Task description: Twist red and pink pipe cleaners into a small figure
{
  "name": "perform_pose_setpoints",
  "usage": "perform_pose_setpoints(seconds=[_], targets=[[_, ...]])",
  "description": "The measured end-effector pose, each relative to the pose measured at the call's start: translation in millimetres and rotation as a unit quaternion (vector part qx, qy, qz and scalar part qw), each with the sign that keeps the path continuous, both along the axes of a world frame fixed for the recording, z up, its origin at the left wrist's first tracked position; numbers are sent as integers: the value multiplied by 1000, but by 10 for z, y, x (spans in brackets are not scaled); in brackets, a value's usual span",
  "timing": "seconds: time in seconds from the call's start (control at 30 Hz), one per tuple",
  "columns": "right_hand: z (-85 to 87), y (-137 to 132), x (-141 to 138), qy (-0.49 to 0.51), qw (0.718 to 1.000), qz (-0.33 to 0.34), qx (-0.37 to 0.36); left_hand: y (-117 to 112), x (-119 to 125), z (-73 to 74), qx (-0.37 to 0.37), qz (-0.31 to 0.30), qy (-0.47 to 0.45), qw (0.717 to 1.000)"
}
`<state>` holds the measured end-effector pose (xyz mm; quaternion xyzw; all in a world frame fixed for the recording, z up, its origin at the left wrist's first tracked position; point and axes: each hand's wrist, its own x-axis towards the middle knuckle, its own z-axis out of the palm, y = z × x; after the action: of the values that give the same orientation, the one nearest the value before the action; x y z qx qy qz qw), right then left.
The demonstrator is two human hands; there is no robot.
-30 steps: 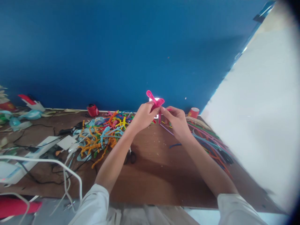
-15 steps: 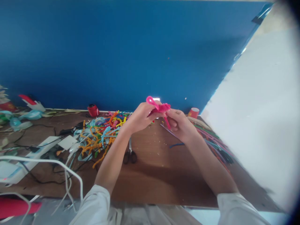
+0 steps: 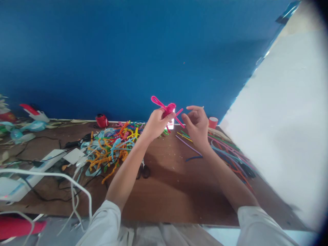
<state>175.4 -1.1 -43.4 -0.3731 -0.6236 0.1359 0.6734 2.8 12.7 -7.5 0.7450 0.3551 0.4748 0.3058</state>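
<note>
My left hand (image 3: pixel 156 123) is raised above the brown table (image 3: pixel 169 191) and pinches a twisted pink pipe cleaner (image 3: pixel 165 108) with a loop sticking up to the left and loose ends poking right. My right hand (image 3: pixel 196 125) hovers just to the right of it, fingers apart and curled, its fingertips close to one pink end but not gripping it. A tangled heap of coloured pipe cleaners (image 3: pixel 112 148) lies on the table left of my hands.
Straight coloured pipe cleaners (image 3: pixel 225 153) lie along the right by a white wall. Black-handled scissors (image 3: pixel 142 171) rest under my left forearm. A red cup (image 3: pixel 212 122) and a red object (image 3: pixel 101 120) stand at the back. White cables and a power strip (image 3: pixel 33 167) crowd the left.
My right hand has let go of the pink pipe cleaner and opened beside it. My left hand has lifted the piece a little and turned it.
</note>
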Motion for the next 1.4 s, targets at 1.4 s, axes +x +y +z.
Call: perform_pose_setpoints(seconds=[1.4], targets=[[66,-123,-55,131,937,271,-178,-76,128,-60,265,18,128,956]])
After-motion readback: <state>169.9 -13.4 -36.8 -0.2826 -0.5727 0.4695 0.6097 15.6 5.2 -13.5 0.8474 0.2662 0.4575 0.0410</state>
